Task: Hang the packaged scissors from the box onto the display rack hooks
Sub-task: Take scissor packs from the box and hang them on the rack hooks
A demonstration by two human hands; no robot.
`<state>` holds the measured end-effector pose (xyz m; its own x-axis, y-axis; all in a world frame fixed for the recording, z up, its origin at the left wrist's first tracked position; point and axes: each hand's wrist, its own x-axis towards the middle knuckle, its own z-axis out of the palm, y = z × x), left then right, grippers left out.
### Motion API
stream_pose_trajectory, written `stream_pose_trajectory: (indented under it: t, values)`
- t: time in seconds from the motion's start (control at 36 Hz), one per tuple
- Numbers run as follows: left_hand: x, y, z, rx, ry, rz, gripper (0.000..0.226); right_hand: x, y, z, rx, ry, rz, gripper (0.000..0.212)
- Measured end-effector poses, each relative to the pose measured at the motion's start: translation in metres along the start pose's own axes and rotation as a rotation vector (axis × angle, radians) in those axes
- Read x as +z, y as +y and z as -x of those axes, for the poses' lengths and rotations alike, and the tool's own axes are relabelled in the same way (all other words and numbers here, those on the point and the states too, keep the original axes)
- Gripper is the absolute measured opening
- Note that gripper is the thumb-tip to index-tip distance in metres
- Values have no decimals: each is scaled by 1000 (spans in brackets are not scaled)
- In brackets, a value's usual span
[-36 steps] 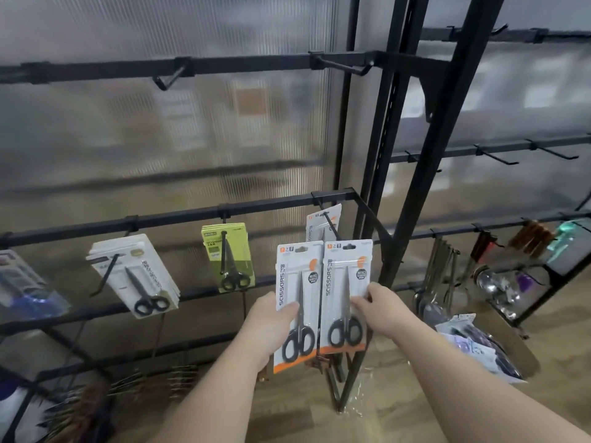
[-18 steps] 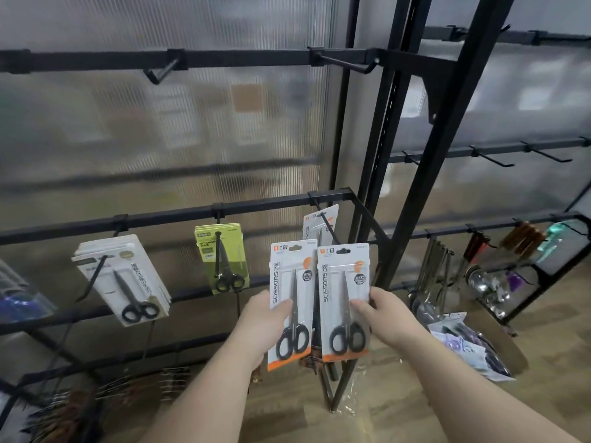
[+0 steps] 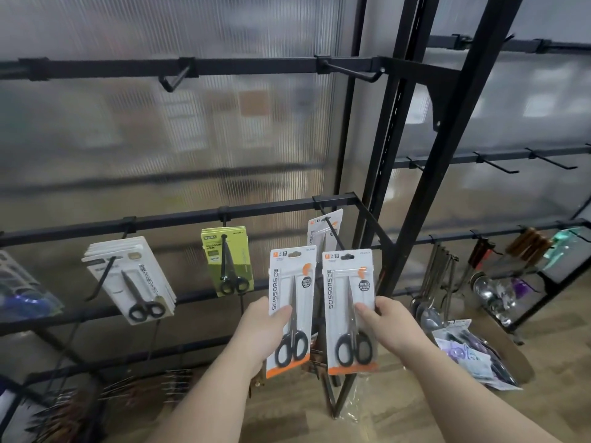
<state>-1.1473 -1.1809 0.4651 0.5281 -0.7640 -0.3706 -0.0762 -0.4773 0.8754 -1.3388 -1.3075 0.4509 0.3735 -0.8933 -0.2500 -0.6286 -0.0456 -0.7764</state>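
Left hand (image 3: 262, 327) and right hand (image 3: 388, 327) are both up at the rack, each pinching one pack of scissors by its lower half, thumb across the front and fingers behind. The left pack (image 3: 289, 302) and the right pack (image 3: 348, 302) stand side by side in the centre of the frame, nearly touching. Both are upright, long axis vertical, handles down, with the hanging slots at the top edge.

Now the target. The hook (image 3: 329, 230) juts from the middle rail (image 3: 256, 210) just above and behind the gap between the two packs, slanting down toward the viewer. One hung pack (image 3: 319, 233) of the same kind already sits on it. By my read the right pack is the closer one, its slot lying just below and to the right of the hook's tip, so the right hand looks set to lift first. The left pack waits a little further left. The box (image 3: 508, 353) lies on the floor at lower right, more packs inside.
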Motion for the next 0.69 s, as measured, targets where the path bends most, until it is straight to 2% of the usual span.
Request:
stream_pose_trajectory:
  t: [0.11,0.25,0.36,0.42,0.69]
  values:
    - [-2,0,1,-12,1,-2,22,3,-3,-3,48,34,-49,30]
    - [-3,2,2,-24,-5,-3,28,5,0,-5,43,34,-157,19]
    - [-3,3,3,-30,8,3,24,8,2,-7,-2,24,-184,3]
    - [-2,4,3,-29,-3,3,22,9,1,-8,-4,21,-175,2]
    - [-5,9,-3,-18,17,-18,26,17,-16,-29,88,55,-78,29]
